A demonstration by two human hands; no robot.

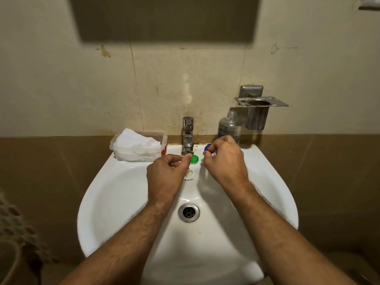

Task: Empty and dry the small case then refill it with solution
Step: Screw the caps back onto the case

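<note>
The small case sits on the back rim of the white sink [115,194], just under the tap, and only its green cap [194,159] shows plainly. My left hand [167,173] has its fingers curled, and its thumb and forefinger pinch the case right beside the green cap. My right hand [225,161] pinches a blue cap [207,147] in its fingertips, a little above the rim to the right of the tap. The clear solution bottle [229,128] stands uncapped behind my right hand, against the wall.
A plastic box of white tissues [137,147] stands on the rim's back left, with a small red thing [163,150] beside it. The chrome tap [188,132] is at the centre back, and the drain [188,212] lies below. A metal tumbler holder [258,112] hangs on the wall at right.
</note>
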